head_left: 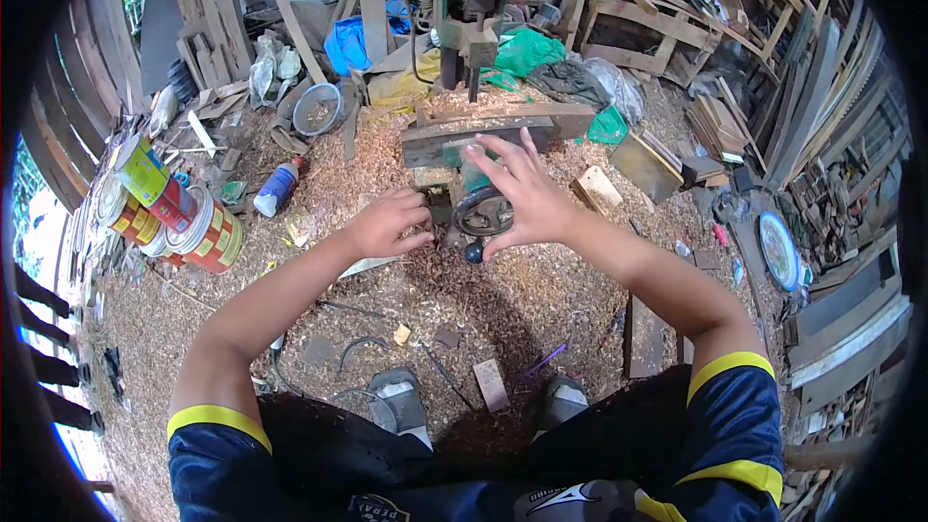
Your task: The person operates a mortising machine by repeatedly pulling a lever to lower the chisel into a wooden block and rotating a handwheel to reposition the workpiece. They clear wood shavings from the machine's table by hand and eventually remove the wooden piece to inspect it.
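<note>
My right hand is at a dark metal handwheel, fingers spread, thumb close to its round black knob. To the left, my left hand is held low beside the machine's front, its fingers curled in; I cannot tell whether anything is inside them. Just beyond both hands a thick wooden beam lies crosswise on the machine, against a green metal part. Above the beam stands the machine's upright tool, pointing down.
Wood shavings cover the ground. On the left are stacked paint buckets and a blue-and-white bottle. A small wood block lies between my feet. Offcuts and a round tray are on the right; green plastic lies behind.
</note>
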{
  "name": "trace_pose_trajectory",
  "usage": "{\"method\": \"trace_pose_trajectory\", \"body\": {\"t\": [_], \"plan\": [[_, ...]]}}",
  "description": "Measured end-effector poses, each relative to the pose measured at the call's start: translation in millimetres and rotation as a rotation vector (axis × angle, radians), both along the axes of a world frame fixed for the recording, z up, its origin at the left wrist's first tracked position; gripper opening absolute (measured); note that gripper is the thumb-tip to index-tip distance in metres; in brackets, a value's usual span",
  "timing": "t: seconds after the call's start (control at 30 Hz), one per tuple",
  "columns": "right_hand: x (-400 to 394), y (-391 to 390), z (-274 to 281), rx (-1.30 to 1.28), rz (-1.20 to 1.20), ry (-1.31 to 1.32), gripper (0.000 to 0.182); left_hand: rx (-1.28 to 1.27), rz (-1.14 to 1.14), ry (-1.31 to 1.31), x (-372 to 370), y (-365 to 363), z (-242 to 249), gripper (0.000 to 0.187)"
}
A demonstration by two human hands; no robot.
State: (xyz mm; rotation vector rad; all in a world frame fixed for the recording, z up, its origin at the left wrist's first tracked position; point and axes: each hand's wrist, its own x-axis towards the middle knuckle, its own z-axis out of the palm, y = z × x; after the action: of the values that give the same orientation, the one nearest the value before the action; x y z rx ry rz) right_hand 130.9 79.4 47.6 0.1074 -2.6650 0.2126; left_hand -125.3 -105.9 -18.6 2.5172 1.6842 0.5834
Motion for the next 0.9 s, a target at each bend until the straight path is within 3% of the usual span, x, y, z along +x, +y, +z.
{"method": "trace_pose_trajectory", "body": {"t": [0.9], "plan": [[-5.0, -2.2, -0.3, 0.055, 0.023, 0.0, 0.149, 0.052, 0.015, -0.011, -13.8, 3.4, -1.8, 0.022]]}}
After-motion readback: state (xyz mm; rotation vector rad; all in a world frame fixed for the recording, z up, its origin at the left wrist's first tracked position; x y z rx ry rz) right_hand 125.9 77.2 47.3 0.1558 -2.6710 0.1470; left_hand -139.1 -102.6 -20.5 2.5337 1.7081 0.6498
